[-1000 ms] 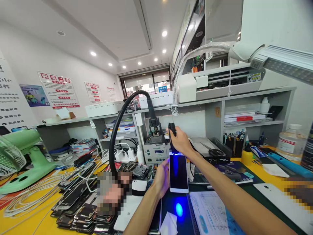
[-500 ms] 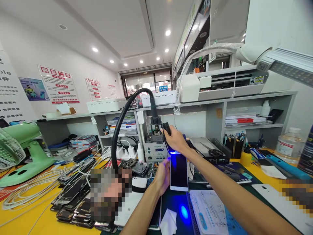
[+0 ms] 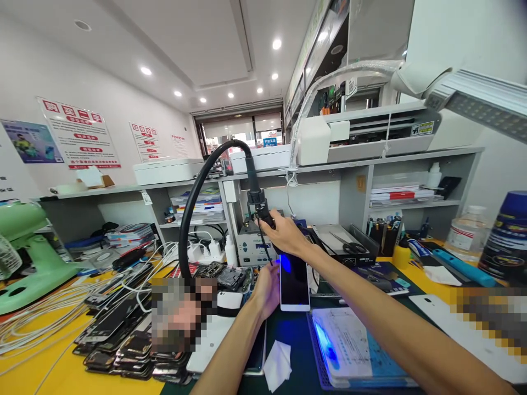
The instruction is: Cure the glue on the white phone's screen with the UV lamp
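A white-framed phone (image 3: pixel 294 285) with a dark screen stands tilted up over the green mat, lit blue near its top. My left hand (image 3: pixel 267 288) is closed on its left edge. Above it, my right hand (image 3: pixel 284 233) grips a black handheld tool (image 3: pixel 265 215), whose upper end is at the holder of a thick black hose (image 3: pixel 197 192). A thin black cord hangs from the tool toward the phone. Behind my hands is a grey control unit (image 3: pixel 253 249). Blue light falls on a pale blue plastic box (image 3: pixel 349 345).
Stacked phone parts (image 3: pixel 135 351) and white cables (image 3: pixel 33 323) lie at left, near a green fan (image 3: pixel 33 247). White tissue (image 3: pixel 278 365) is in front. Scissors (image 3: pixel 349 244), a yellow bottle (image 3: pixel 401 255) and a dark spray can (image 3: pixel 506 241) stand or lie at right.
My right hand and the black tool have shifted left, and the tool now tilts at the hose's holder. The blue spot has moved from the mat onto the plastic box. The camera view has turned slightly.
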Available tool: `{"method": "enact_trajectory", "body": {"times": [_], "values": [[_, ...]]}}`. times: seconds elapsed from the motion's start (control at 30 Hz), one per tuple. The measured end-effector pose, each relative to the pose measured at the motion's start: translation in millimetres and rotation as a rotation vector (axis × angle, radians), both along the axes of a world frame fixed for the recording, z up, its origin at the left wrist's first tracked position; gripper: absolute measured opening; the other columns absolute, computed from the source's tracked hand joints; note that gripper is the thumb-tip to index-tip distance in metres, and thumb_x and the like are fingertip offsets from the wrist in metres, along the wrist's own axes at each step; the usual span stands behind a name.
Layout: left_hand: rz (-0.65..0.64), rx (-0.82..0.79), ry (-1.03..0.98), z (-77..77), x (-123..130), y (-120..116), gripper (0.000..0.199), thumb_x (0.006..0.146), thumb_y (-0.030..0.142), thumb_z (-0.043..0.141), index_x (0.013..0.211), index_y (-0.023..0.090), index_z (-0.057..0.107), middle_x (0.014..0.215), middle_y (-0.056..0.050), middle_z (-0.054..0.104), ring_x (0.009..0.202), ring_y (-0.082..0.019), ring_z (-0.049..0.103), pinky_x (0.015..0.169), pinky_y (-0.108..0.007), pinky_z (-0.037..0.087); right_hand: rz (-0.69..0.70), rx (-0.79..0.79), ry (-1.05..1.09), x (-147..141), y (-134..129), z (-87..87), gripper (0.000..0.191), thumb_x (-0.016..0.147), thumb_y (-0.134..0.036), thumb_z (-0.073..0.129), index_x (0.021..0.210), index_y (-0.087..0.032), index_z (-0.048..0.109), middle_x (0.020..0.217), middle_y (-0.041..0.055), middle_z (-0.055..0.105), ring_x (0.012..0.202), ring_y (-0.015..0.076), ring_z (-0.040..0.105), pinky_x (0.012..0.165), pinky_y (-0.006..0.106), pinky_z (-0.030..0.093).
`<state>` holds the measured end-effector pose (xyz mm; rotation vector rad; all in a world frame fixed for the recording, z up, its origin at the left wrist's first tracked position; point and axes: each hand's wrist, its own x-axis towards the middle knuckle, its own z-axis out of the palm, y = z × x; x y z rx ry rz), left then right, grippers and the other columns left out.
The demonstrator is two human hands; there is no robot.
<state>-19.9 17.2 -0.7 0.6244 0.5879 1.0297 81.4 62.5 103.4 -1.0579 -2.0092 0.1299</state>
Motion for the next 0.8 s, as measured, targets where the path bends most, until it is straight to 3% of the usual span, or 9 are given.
{"method": "enact_trajectory", "body": {"times": [0.13,0.27,0.53,0.8], "values": [[-0.071,-0.001,-0.029,1.8,-1.5,-0.5,0.033,0.090,0.038,0.047,0.103,0.015,0.066,0.096,-0.012,0.075,0.092,-0.029,0.071,0.086,-0.043,0.055,0.001,0.013,-0.031,-1.8,-2.6,-4.9,0.028,0.099,-0.052,0.046,0.091,-0.025,0.054,0.072,0.0020,0.067,0.072,0.0240,0.065,0.060,0.026,0.036],[-0.147,-0.012,-0.099,3.7,-3.7,-0.8,0.042,0.091,0.051,0.047,0.103,0.016,0.066,0.095,-0.013,0.075,0.096,-0.032,0.071,0.087,-0.046,0.055,0.020,-0.002,-0.058,-4.3,-6.0,-9.1,0.028,0.099,-0.051,0.047,0.089,-0.026,0.052,0.065,-0.0005,0.063,0.065,0.0225,0.063,0.056,0.026,0.032],[-0.107,-0.035,-0.121,7.0,-9.5,1.8,0.043,0.093,0.050,0.046,0.079,0.016,0.066,0.076,-0.014,0.073,0.090,-0.031,0.072,0.085,-0.044,0.056,0.059,-0.053,-0.066,-6.7,-20.4,-17.6,0.026,0.099,-0.049,0.049,0.087,-0.026,0.049,0.061,-0.0018,0.063,0.060,0.0218,0.063,0.054,0.025,0.031],[-0.107,0.010,-0.168,3.0,-13.2,5.1,0.047,0.091,0.051,0.051,0.104,0.011,0.069,0.094,-0.017,0.075,0.100,-0.034,0.070,0.084,-0.047,0.057,0.079,-0.098,-0.051,-6.4,-37.1,-28.2,0.021,0.099,-0.046,0.051,0.091,-0.026,0.051,0.070,0.0002,0.070,0.074,0.0238,0.070,0.060,0.025,0.037]]}}
